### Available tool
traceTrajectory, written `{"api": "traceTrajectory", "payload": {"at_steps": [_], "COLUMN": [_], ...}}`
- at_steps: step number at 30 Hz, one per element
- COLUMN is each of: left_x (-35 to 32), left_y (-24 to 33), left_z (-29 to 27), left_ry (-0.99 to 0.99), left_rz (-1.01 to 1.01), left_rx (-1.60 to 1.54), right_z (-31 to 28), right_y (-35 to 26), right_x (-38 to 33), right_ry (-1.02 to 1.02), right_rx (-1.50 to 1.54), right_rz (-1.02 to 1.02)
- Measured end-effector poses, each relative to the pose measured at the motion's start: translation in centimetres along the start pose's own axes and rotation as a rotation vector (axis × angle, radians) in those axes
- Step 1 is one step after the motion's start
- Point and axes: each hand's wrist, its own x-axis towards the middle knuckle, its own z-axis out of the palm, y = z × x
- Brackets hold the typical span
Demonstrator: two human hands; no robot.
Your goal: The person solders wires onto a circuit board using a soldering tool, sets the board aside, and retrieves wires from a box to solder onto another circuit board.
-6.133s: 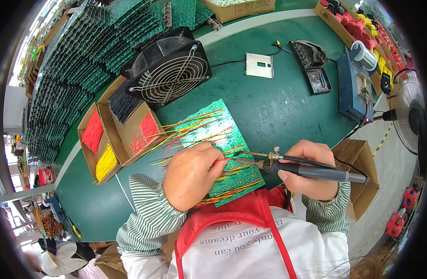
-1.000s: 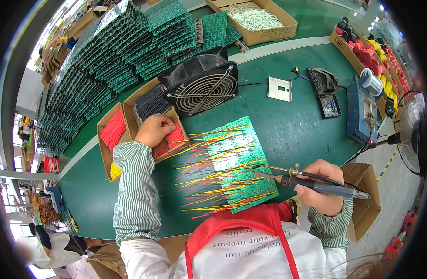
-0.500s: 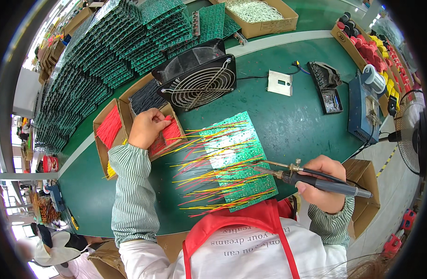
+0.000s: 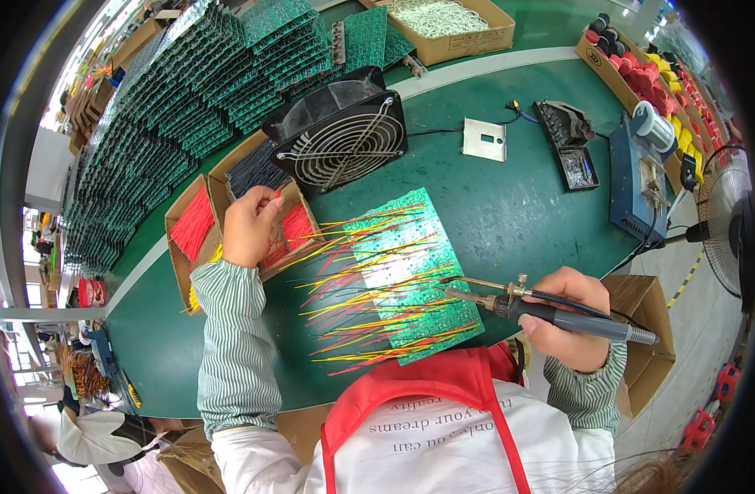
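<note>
Left of frame centre, left hand seemingly picks and pinches red wire, right hand grips soldering iron, and next move probably needs precise aligning.

Your white shirt carries a few lines of dark lettering, upside down in this view, beside the red apron strap. Near the right edge of the green table, your blue soldering station bears pale lettering. Toward the far right corner, the carton of red and yellow parts shows a round dark mark; the far edge's box of white rings has print too small to make out.
</note>
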Motion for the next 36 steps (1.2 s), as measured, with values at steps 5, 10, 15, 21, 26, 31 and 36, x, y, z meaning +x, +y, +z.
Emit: {"api": "traceTrajectory", "payload": {"at_steps": [5, 10, 15, 21, 26, 31, 36], "left_x": [-2.7, -8.4, -12.8, -13.7, -14.2, -15.0, -14.6], "left_y": [0.8, 1.6, -1.1, -3.0, -1.0, 8.3, 14.3], "left_z": [-1.0, -0.5, 2.7, 4.1, -0.2, -1.3, 2.6], "left_ry": [0.059, 0.051, 0.141, 0.181, 0.387, 0.209, -0.128], "left_rz": [-0.086, -0.149, -0.140, -0.166, 0.011, 0.267, 0.507], "left_rx": [-0.318, -0.379, -0.491, -0.437, -0.247, 0.019, 0.112], "right_z": [-0.2, -0.4, -0.2, -0.2, -0.4, -0.4, -0.9], "right_y": [-0.1, 0.2, 0.3, 0.3, 0.3, 0.6, 0.1], "right_x": [-0.5, -1.0, -1.0, -1.7, -2.2, -2.8, -3.1], "right_ry": [0.010, 0.004, -0.020, -0.012, -0.014, -0.036, -0.026], "right_rx": [-0.043, 0.005, 0.010, 0.000, -0.004, 0.019, -0.018], "right_rz": [-0.013, -0.036, -0.099, -0.138, -0.132, -0.069, -0.090]}}
